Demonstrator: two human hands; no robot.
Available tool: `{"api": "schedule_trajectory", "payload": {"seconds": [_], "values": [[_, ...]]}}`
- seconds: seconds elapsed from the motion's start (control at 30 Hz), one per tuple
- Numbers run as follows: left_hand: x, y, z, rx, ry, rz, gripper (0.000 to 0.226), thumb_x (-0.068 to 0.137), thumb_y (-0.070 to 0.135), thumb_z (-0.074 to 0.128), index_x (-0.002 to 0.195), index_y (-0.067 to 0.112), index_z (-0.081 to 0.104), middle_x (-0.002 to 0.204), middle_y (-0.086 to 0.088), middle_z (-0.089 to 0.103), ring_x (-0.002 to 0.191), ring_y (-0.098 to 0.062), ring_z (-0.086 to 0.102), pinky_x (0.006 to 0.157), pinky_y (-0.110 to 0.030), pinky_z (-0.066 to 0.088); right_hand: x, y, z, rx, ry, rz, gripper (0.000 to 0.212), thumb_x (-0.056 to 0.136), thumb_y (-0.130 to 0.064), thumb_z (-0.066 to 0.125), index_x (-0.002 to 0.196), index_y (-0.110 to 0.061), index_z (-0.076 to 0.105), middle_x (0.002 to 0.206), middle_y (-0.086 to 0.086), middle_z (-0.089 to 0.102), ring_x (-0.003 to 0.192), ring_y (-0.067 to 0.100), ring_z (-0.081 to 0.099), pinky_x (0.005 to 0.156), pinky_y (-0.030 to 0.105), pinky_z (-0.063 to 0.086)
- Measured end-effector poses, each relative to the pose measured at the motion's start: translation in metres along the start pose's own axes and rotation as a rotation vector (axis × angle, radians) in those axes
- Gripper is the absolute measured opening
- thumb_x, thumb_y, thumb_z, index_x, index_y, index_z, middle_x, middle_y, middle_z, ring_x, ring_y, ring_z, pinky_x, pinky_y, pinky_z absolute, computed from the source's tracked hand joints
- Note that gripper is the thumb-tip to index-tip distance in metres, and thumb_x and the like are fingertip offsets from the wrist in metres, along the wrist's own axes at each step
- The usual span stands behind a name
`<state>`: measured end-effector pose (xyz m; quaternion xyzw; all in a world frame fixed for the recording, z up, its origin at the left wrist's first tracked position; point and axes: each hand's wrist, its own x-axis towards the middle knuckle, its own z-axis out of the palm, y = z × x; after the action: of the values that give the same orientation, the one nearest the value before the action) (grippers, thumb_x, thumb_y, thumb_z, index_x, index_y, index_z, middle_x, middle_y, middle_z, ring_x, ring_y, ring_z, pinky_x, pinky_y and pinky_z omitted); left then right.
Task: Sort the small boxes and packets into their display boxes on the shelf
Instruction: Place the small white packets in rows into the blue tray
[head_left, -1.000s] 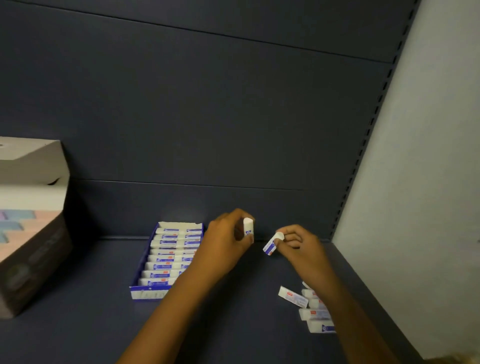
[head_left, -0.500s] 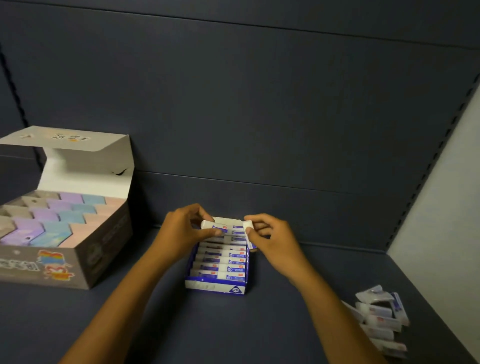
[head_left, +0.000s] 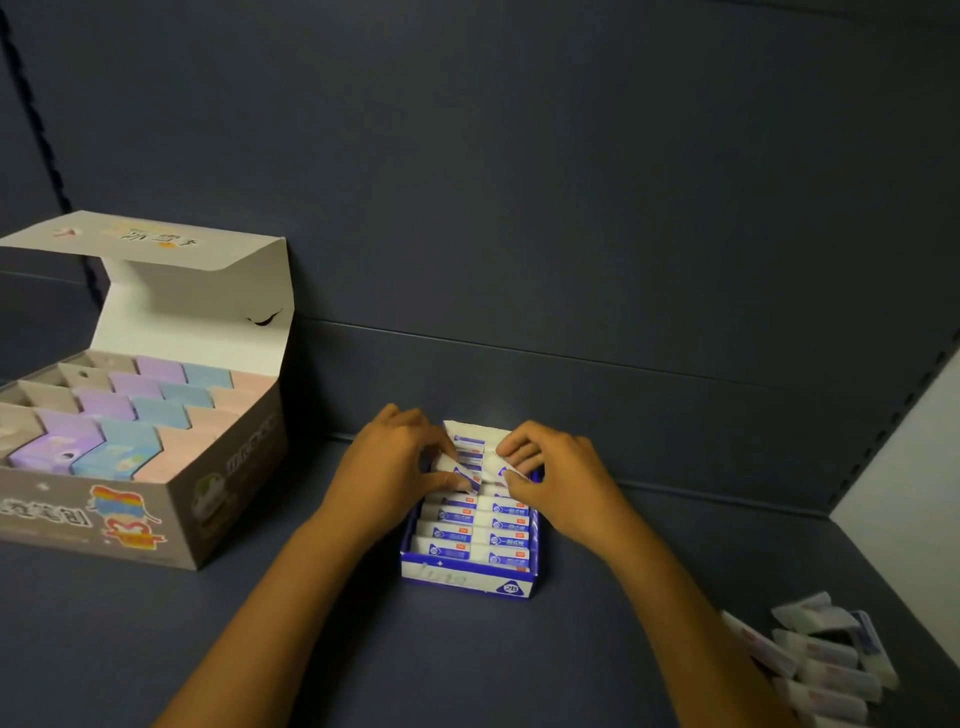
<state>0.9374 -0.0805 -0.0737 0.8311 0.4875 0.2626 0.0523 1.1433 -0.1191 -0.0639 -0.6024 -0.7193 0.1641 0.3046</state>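
Head view: at the centre of the frame a small blue-and-white cardboard display box (head_left: 470, 581) sits on the dark matte shelf (head_left: 363, 649), open at the top and packed with two columns of flat white packets with blue labels (head_left: 478, 540) lying edge to edge. Both hands are over its far half. The left hand (head_left: 387, 470) curls its fingers round a white packet (head_left: 457, 475) in the left column, tilted against the row. The right hand (head_left: 556, 475) pinches another packet (head_left: 498, 465) at the top of the right column, fingertips bent onto its white end.

At the lower right of the frame a loose heap of the same white packets (head_left: 815, 660) lies jumbled on the shelf, well apart from the blue box. At the left of the frame stands a larger grey cardboard box (head_left: 218, 499) with its white lid flap folded up and back; inside, stepped rows of purple, blue and pink small boxes (head_left: 140, 410) stand upright between cardboard dividers, with some compartments at the far left showing bare card. Behind everything runs a smooth dark panelled back wall (head_left: 519, 208).
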Motion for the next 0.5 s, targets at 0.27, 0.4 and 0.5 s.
{"api": "schedule_trajectory", "payload": {"seconds": [0.27,0.4,0.5], "values": [[0.0000,-0.0011,0.0004,0.257,-0.063,0.050,0.054,0.082,0.067,0.049,0.126,0.039,0.060,0.123,0.012,0.055,0.111,-0.012,0.041,0.085,-0.025,0.035,0.0003,0.0017,-0.0004,-0.072,-0.081,0.007,0.018,0.091,-0.026,0.061,0.106,-0.016,0.062,0.110,0.001,0.067,0.098,0.013,0.065,0.071,0.013,0.051],[0.0015,0.0002,0.0021,0.281,-0.117,0.053,0.051,0.087,0.063,0.046,0.131,0.039,0.055,0.129,0.010,0.049,0.118,-0.013,0.038,0.092,-0.024,0.035,0.0012,-0.0005,0.0013,-0.178,-0.054,-0.022,0.022,0.093,-0.030,0.058,0.109,-0.017,0.063,0.121,0.001,0.060,0.107,0.013,0.060,0.084,0.019,0.051],[0.0013,-0.0006,0.0038,0.270,-0.120,0.066,0.049,0.089,0.059,0.047,0.133,0.038,0.053,0.131,0.009,0.047,0.119,-0.012,0.037,0.092,-0.023,0.035,0.0021,-0.0033,0.0026,-0.315,-0.076,-0.047,0.030,0.094,-0.035,0.053,0.117,-0.019,0.062,0.127,0.000,0.057,0.115,0.011,0.053,0.094,0.020,0.044]]}}
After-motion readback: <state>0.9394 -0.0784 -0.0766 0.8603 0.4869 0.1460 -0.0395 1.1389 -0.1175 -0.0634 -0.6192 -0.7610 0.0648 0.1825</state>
